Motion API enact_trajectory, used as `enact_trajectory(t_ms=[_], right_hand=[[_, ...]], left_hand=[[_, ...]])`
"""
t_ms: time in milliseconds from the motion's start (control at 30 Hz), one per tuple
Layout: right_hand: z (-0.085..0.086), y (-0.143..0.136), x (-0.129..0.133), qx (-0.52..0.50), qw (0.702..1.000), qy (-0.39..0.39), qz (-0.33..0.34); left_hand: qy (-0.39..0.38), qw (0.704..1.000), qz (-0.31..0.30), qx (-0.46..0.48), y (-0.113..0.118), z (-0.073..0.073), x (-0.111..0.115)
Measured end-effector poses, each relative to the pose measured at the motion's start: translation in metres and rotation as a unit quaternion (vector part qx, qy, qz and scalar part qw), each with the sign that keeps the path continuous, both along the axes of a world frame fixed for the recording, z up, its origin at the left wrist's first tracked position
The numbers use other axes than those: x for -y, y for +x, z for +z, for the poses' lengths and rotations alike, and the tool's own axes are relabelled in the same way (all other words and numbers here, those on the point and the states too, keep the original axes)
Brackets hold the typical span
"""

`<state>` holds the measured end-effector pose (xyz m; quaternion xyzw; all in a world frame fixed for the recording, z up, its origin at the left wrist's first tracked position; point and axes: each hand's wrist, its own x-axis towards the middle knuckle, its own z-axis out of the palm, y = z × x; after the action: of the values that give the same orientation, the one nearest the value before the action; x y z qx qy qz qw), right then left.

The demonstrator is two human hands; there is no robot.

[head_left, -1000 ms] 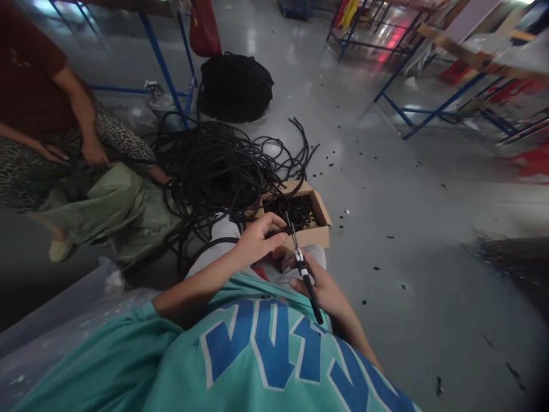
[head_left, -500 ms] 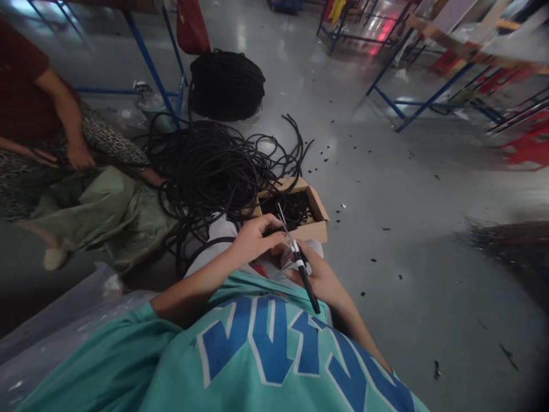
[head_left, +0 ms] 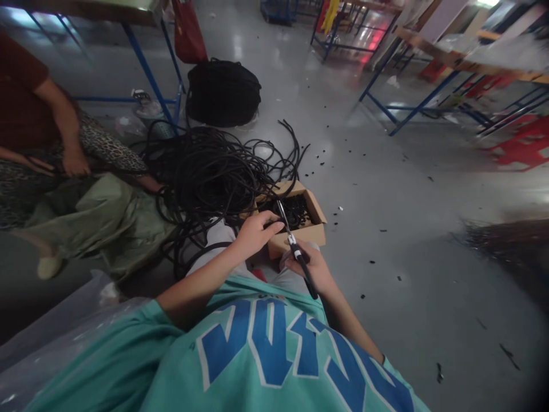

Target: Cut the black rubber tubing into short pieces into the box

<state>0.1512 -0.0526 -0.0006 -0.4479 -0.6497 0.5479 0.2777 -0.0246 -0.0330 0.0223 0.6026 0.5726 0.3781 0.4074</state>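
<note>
My right hand (head_left: 314,268) is closed round the black handles of a pair of scissors (head_left: 299,257), white tape wrapped near the pivot. The metal blades point away from me, over a cardboard box (head_left: 314,234) holding many short black pieces (head_left: 300,210). My left hand (head_left: 258,233) pinches a black cord beside the blades; the fingers hide most of its end. That cord (head_left: 209,248) runs back across my leg towards a large tangled heap of black cord (head_left: 210,166) left of the box.
At the left another person (head_left: 72,131) sits with hands on dark cord above a green sack (head_left: 111,212). A black bundle (head_left: 223,91) stands behind the heap. Blue-framed tables (head_left: 412,109) and a red stool (head_left: 521,146) are farther off. Black scraps dot the floor (head_left: 412,229).
The scissor blades have come closer together beside my left fingers, and the right hand has closed on the handles. The whole view has shifted slightly.
</note>
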Motion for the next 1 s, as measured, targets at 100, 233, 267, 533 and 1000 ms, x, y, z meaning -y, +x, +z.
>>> enact_trajectory(t_ms=[100,233,267,533,1000], right_hand=[[-0.009,-0.001,-0.006,0.01,0.999,0.007,-0.038],[-0.017,0.0,-0.016,0.022,0.998,0.005,-0.057],[-0.019,0.001,-0.018,0.028,0.998,0.007,-0.06],[-0.032,0.004,-0.039,0.011,0.999,-0.02,-0.049],[-0.036,0.005,-0.073,0.037,0.997,0.011,-0.066]], left_hand=[[-0.007,1.0,0.002,0.019,0.005,-0.012,-0.009],[0.035,0.998,0.024,0.039,0.009,-0.028,-0.022],[0.045,0.998,0.028,0.042,0.01,-0.031,-0.025],[0.007,0.998,0.03,0.048,0.013,-0.035,-0.043],[-0.131,0.956,-0.057,0.256,0.011,-0.043,-0.081]])
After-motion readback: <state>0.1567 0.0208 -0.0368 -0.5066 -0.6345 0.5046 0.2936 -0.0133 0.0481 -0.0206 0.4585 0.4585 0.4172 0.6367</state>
